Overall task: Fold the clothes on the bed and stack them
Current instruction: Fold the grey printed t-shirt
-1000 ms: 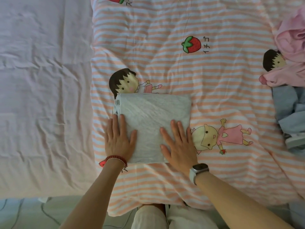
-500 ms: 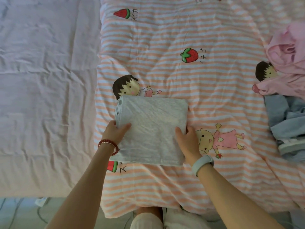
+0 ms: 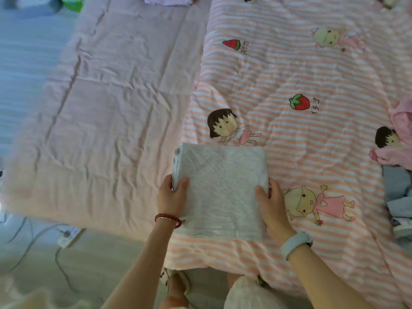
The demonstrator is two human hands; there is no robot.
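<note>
Clothes-wise, the biggest thing in view is the striped cartoon quilt (image 3: 289, 74), spread over the right part of the bed beside a plain pink sheet (image 3: 107, 121). An unfolded heap of pink and blue clothes (image 3: 399, 166) is piled at the quilt's right edge, well apart from the hands. Near the quilt's front edge a folded grey garment (image 3: 220, 190) is lying flat, a tidy rectangle with its layered edge on the left. Something lilac and folded (image 3: 168, 0) can be made out at the far top of the sheet, maybe the stack, hard to tell though.

The grey piece is gripped from both sides: the left hand (image 3: 171, 197) is wrapped on its left edge with the thumb on top, and the right hand (image 3: 270, 201) is pinching the right edge the same way, fingers tucked under by the look of it.

What could go wrong: if it's lifted only by the edges, the middle will probably sag and the folds could slide open, especially on the layered left side. An uneven lift could also let an inner layer drop out. The quilt is rumpled too, so it might get dragged along if the fingers catch it underneath.
</note>
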